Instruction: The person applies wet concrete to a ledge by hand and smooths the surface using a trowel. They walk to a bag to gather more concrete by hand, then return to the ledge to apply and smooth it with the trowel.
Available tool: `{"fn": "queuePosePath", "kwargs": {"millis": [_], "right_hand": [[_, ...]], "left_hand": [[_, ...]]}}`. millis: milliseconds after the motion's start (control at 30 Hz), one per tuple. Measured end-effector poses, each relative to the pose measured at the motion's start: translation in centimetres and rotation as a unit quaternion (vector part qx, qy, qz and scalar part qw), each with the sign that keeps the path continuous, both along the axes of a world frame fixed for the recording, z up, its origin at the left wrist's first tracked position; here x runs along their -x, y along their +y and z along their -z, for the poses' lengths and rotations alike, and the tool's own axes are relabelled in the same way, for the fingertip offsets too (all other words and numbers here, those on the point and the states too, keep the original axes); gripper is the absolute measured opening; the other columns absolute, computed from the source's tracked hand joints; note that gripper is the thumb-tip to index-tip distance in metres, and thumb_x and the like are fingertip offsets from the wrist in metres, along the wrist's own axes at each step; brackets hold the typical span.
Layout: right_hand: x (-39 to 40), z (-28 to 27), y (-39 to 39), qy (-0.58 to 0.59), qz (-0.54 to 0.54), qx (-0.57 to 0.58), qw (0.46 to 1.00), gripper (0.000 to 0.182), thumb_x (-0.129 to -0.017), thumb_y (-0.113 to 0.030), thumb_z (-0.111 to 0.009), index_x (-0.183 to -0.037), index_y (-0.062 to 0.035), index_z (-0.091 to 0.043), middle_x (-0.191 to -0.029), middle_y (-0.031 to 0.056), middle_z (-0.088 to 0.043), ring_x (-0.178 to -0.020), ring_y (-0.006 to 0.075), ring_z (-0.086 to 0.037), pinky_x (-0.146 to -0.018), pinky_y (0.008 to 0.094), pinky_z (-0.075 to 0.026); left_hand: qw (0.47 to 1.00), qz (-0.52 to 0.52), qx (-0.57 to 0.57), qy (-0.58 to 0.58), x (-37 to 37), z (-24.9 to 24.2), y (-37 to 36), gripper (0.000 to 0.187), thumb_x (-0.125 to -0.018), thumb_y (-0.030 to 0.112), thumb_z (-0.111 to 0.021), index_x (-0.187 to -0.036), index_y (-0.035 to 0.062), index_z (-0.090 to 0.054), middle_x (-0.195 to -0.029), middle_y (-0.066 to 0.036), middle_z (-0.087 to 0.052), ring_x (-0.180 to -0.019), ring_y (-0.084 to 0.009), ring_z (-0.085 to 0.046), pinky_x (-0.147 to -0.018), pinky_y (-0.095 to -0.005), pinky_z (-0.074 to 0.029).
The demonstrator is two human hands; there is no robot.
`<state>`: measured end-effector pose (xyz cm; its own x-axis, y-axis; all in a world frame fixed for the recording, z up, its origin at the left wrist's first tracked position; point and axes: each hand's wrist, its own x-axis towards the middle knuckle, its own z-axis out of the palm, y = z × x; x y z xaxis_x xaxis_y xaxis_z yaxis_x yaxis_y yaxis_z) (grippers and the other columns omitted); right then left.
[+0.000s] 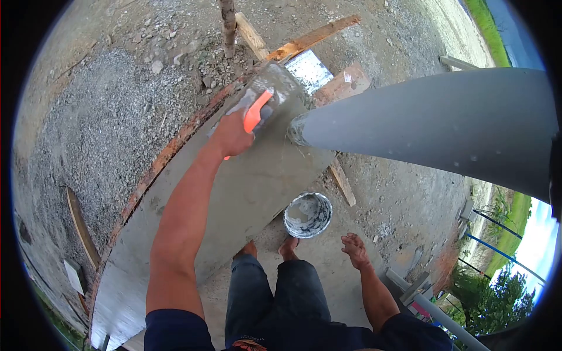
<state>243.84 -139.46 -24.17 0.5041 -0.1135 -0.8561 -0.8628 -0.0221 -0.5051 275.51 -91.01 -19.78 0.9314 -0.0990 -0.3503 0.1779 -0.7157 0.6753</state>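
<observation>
My left hand (234,136) is wrapped round the orange handle of a finishing trowel (255,111). The trowel's flat blade lies on the wet grey concrete slab (252,175), near its far end; part of the blade is hidden by my hand. Held out to the right of my legs, my right hand (355,250) is empty, with its fingers apart and slightly curled. Between that hand and the slab, a bucket (308,215) smeared with cement stands on the ground by my bare feet, with some grey mix inside.
A thick grey column (427,126) rises from the slab on the right. A wooden form board (170,155) edges the slab's left side. Beyond the far end lie planks (313,38), a shiny metal sheet (309,71) and a reddish board (342,83). Gravel (117,105) covers the ground at left.
</observation>
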Motion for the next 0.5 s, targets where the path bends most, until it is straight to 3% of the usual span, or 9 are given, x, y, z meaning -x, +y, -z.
{"fn": "queuePosePath", "kwargs": {"millis": [33,133,233,500], "right_hand": [[0.2,-0.3,-0.2,-0.002,0.005,0.006,1.0,0.056,-0.08,-0.018,-0.065,-0.13,-0.0092,-0.041,-0.124,0.0082,-0.056,-0.115,0.0245,-0.051,-0.091,0.0361,-0.045],[1.7,-1.0,-0.8,0.002,0.025,0.013,1.0,0.056,-0.08,-0.019,-0.065,-0.13,-0.0099,-0.041,-0.123,0.0059,-0.056,-0.115,0.0232,-0.051,-0.09,0.036,-0.044],[2.6,-0.7,-0.9,0.013,0.031,0.023,0.999,0.058,-0.081,-0.023,-0.064,-0.131,-0.0087,-0.039,-0.123,0.0071,-0.056,-0.114,0.0223,-0.051,-0.089,0.0359,-0.045],[2.0,-1.5,0.7,0.005,0.007,0.01,1.0,0.059,-0.081,-0.025,-0.063,-0.132,-0.008,-0.038,-0.126,0.0075,-0.054,-0.114,0.0225,-0.05,-0.09,0.0372,-0.044]], "left_hand": [[0.997,0.054,0.006,0.062,-1.9,-1.2,-1.6,0.045,-0.072,0.01,-0.061,-0.115,-0.0032,-0.052,-0.111,-0.026,-0.06,-0.108,-0.0407,-0.055,-0.091,-0.0421,-0.046],[0.983,0.162,-0.033,0.077,-5.8,1.1,-4.6,0.043,-0.073,0.007,-0.059,-0.114,-0.0032,-0.053,-0.111,-0.026,-0.06,-0.107,-0.0387,-0.057,-0.09,-0.0418,-0.047],[0.974,0.175,-0.061,0.132,-7.7,1.8,-5.8,0.04,-0.073,0.007,-0.058,-0.112,-0.0029,-0.054,-0.112,-0.025,-0.06,-0.107,-0.0379,-0.057,-0.09,-0.0419,-0.048],[0.989,-0.117,-0.027,0.089,-4.8,3.7,0.9,0.04,-0.07,0.008,-0.06,-0.108,-0.0032,-0.055,-0.102,-0.025,-0.063,-0.098,-0.0391,-0.061,-0.081,-0.0427,-0.051]]}}
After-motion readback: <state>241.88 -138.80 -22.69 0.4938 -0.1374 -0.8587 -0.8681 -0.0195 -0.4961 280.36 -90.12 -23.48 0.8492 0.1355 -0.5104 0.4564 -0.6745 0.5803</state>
